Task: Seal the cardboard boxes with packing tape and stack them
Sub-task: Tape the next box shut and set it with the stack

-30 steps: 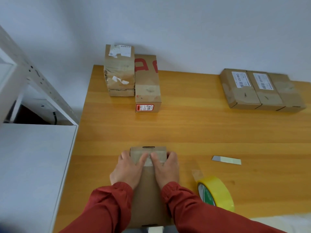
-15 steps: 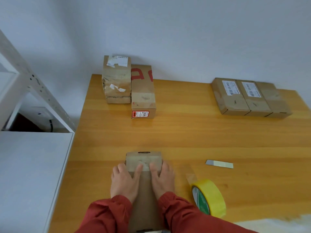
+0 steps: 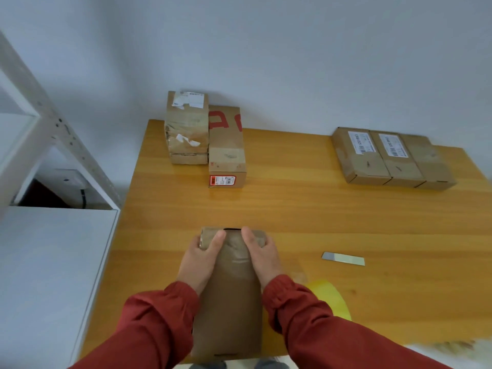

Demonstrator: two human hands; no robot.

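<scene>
A long brown cardboard box (image 3: 231, 291) lies lengthwise at the near edge of the wooden table (image 3: 319, 209), its top seam covered with clear tape. My left hand (image 3: 201, 259) grips the box's far left corner, thumb on top and fingers down the side. My right hand (image 3: 263, 255) grips the far right corner the same way. A yellow roll of packing tape (image 3: 331, 299) stands right of the box, partly hidden behind my right sleeve.
A small grey cutter blade (image 3: 343, 259) lies to the right. Stacked taped boxes (image 3: 187, 129) and a red-printed box (image 3: 226, 147) stand at the back left. Three boxes (image 3: 391, 158) sit side by side at the back right. A white shelf unit (image 3: 53, 262) borders the table's left edge.
Both hands moved from flat on the box's top to its far corners, thumbs now on top and fingers down the sides. The view tilted upward.
</scene>
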